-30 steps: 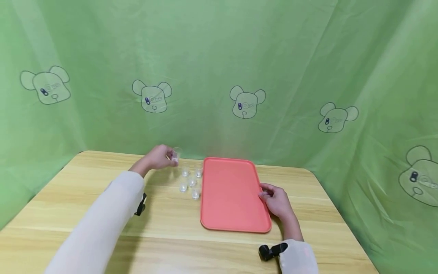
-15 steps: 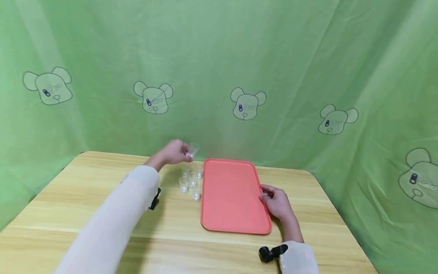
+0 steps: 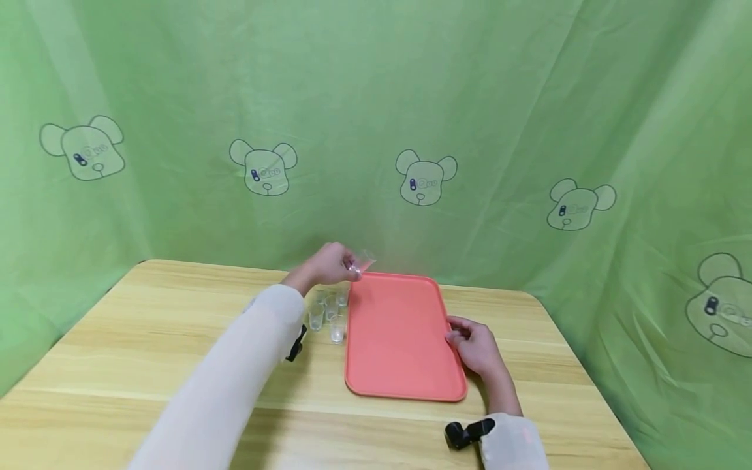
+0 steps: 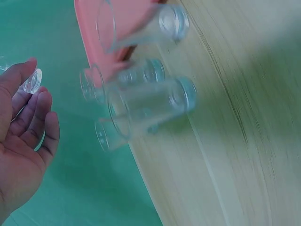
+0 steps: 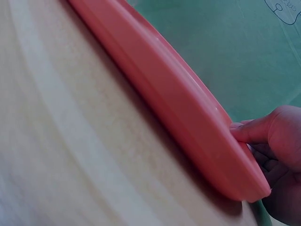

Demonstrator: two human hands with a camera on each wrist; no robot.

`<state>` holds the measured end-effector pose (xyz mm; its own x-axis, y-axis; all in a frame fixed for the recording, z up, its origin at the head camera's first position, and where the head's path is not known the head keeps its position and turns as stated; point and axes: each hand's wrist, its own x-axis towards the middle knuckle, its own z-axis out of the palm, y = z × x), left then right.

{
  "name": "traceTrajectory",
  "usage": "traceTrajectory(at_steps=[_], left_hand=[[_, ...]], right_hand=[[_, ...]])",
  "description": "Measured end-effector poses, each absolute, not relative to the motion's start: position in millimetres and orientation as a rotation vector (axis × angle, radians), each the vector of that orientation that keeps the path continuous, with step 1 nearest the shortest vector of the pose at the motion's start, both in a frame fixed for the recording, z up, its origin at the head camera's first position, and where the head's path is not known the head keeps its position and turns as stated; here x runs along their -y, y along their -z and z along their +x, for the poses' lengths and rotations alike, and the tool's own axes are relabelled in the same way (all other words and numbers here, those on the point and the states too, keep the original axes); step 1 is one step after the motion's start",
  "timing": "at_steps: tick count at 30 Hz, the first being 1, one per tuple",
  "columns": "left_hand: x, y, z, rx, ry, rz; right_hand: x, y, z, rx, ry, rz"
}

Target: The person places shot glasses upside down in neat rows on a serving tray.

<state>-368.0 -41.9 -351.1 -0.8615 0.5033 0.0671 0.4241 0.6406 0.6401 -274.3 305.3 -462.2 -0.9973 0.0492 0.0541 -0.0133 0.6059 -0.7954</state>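
My left hand [image 3: 330, 264] pinches a small clear shot glass [image 3: 366, 260] by its base end, above the far left corner of a red tray [image 3: 401, 343]. The glass leans with its mouth up and to the right; in the left wrist view only its thick base [image 4: 33, 81] shows between thumb and fingers. On the tray's right side, my right hand [image 3: 474, 346] grips the rim, thumb [image 5: 254, 132] over the edge and fingers partly hidden. Several more shot glasses [image 3: 337, 329] stand upright on the table just left of the tray, some partly behind the left arm.
The wooden table [image 3: 282, 424] runs back to a green curtain [image 3: 352, 98] printed with bear heads, which also hangs at both sides. Black wrist devices [image 3: 468, 433] sit on both sleeves.
My left hand has carried the shot glass to the right, from left of the standing glasses to the tray's far left corner, tilting it more. The right hand and tray stay put.
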Motion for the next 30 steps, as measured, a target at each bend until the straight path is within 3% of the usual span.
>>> traceTrajectory(at_steps=[30], left_hand=[[-42,378,-366,-2.675,-1.010,0.797]], right_hand=[[-305,462,-273,2.731,-1.324,-0.020]])
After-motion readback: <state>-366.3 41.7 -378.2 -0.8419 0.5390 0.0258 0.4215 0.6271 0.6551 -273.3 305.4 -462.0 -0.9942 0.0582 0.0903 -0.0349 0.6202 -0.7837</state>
